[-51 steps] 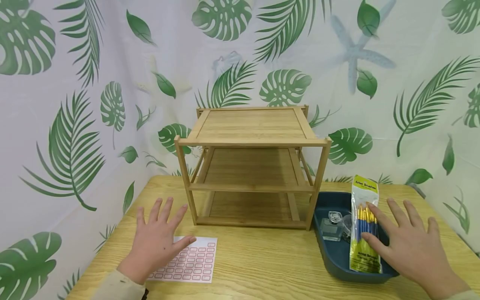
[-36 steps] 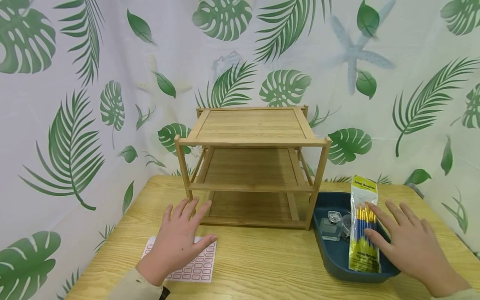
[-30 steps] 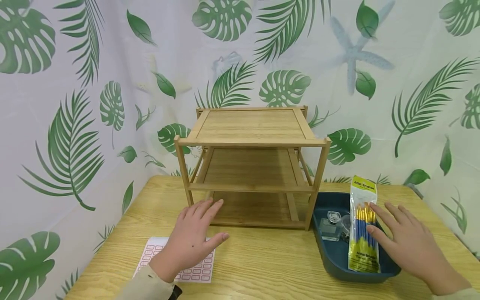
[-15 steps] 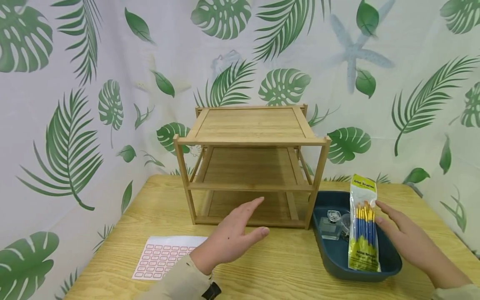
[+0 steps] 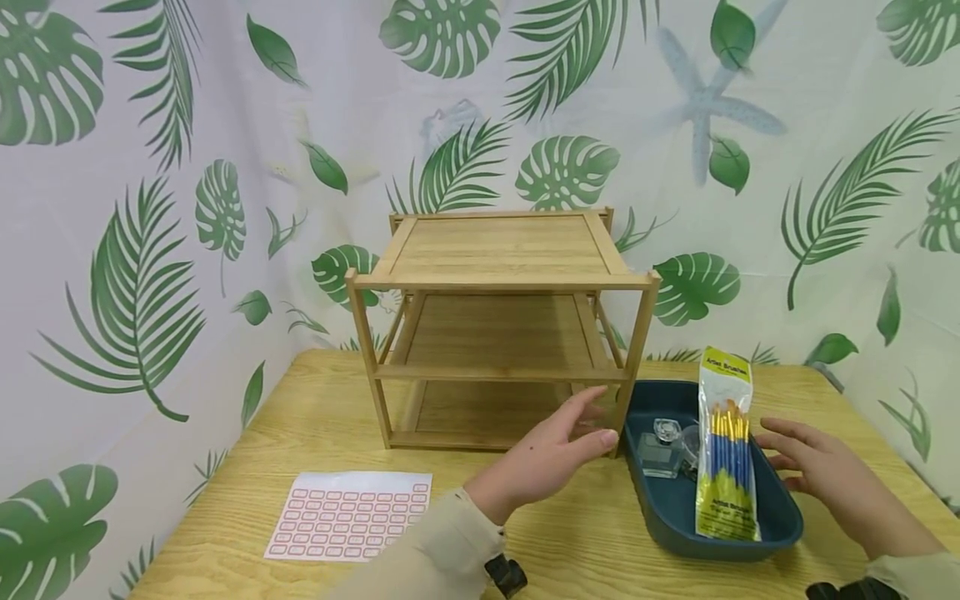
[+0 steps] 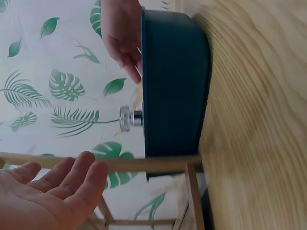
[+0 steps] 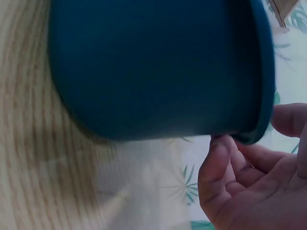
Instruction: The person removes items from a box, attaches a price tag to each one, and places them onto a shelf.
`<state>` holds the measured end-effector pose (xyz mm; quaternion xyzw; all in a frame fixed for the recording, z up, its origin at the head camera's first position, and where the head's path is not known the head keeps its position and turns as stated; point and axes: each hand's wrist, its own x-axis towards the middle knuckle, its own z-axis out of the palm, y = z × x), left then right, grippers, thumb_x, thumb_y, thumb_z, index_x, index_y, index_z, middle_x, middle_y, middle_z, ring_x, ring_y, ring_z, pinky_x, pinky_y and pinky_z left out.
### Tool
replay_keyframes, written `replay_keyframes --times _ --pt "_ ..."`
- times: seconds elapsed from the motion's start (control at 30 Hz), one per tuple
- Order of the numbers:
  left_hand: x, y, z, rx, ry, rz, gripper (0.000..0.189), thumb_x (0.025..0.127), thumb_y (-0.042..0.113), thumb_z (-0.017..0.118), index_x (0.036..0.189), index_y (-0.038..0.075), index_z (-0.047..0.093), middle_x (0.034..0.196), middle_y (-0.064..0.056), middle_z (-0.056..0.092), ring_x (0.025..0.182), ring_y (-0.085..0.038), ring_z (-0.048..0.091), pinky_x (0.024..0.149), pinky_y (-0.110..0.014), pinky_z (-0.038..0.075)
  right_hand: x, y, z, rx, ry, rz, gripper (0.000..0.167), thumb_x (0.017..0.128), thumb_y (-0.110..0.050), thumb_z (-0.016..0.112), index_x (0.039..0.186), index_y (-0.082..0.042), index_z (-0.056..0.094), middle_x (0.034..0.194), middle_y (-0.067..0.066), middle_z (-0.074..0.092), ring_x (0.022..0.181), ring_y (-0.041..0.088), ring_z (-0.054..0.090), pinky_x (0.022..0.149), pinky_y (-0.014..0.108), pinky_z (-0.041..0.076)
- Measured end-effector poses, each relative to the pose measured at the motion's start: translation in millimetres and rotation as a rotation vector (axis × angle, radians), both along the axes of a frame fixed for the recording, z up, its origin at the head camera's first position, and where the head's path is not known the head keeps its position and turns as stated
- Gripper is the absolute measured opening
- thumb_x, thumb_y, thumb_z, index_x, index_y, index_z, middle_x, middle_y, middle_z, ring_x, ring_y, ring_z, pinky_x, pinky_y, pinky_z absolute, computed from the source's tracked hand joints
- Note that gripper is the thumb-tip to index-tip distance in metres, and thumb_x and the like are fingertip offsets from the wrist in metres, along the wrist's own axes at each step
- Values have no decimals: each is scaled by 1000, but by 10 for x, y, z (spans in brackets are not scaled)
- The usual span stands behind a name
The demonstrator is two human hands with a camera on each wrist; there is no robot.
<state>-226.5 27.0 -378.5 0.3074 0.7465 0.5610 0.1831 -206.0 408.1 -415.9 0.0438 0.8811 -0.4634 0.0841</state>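
Note:
My left hand hovers in front of the rack's right front post, its fingers loosely bent and holding nothing. In the left wrist view, a gap separates it from the dark blue plastic bin. On the bin's far right side, my right hand has its fingers curled at the rim. The right wrist view shows fingertips tucked under the lip and another digit beside its upper edge. Inside the bin are a clear glass bottle with a faceted stopper and a packet of artist brushes, leaning upright.
A three-tier bamboo rack stands mid-table, close to the bin's left side. A white sheet of red-bordered labels lies flat at the left, partly under the left sleeve. Leaf-patterned cloth hangs behind the wooden table.
My left hand has travelled right, from over the label sheet to near the bin. My right hand has left the brush packet's edge and curled its fingers at the bin's right rim.

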Motion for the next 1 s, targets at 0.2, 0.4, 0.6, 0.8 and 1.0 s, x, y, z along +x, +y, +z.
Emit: replay_keyframes --times 0.2,0.4,0.6,0.8,1.0 --pt "-2 320 -11 99 -132 -96 54 109 41 44 159 35 25 151 7 43 128 -6 50 100 -31 47 -31 103 -125 -142 -72 31 63 112 -28 35 155 14 15 146 33 41 104 11 61 85 38 56" --pt "-3 672 -27 103 -222 -139 50 110 39 42 158 34 29 149 6 46 122 -7 56 95 -30 50 -49 178 -230 -247 -105 44 61 112 -19 36 155 14 10 150 34 37 107 10 62 89 41 56" --pt "-39 996 -57 3 -317 -139 52 108 45 42 157 33 31 147 9 47 125 -12 56 96 -34 51 -40 156 -256 -249 -94 39 60 112 -20 35 156 13 9 153 36 30 109 10 61 89 41 56" --pt "-74 1209 -138 -79 -338 -137 55 107 51 43 158 35 30 148 12 45 133 -14 49 100 -41 49 -26 123 -233 -217 -93 42 60 113 -23 34 156 11 11 154 36 28 115 18 60 89 42 56" --pt "-37 1345 -175 -180 -276 -94 56 103 54 49 155 40 32 150 15 41 134 -10 45 105 -43 43 -12 109 -233 -201 -85 46 59 113 -23 33 156 11 12 153 37 30 118 21 59 88 42 56"
